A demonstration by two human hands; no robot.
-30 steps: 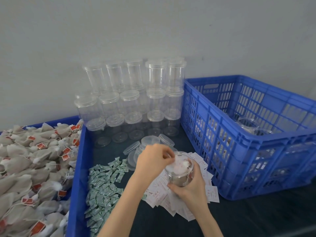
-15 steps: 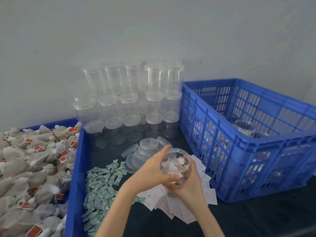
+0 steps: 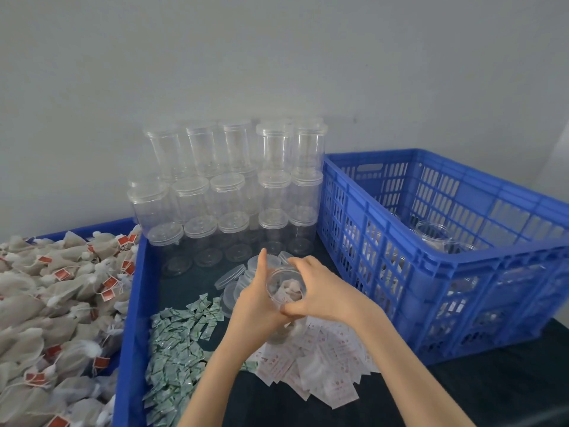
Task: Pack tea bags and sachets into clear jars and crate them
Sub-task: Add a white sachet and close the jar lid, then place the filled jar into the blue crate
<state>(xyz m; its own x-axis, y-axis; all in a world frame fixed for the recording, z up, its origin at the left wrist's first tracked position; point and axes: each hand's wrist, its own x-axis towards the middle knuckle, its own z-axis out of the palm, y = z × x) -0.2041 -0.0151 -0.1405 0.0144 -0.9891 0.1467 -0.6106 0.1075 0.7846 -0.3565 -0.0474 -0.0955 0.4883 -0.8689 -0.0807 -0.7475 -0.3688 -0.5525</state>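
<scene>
Against a pale grey wall, on a dark tabletop (image 3: 462, 392), an open clear jar (image 3: 284, 288) is gripped by the left hand (image 3: 257, 306) and the right hand (image 3: 323, 291), fingers curled round its sides, above white sachets (image 3: 320, 374). Green sachets (image 3: 175, 346) and loose lids (image 3: 234, 274) lie beside it; stacked jars (image 3: 234, 186) behind, tea bags (image 3: 55, 303) left, a blue crate (image 3: 462, 272) right.
</scene>
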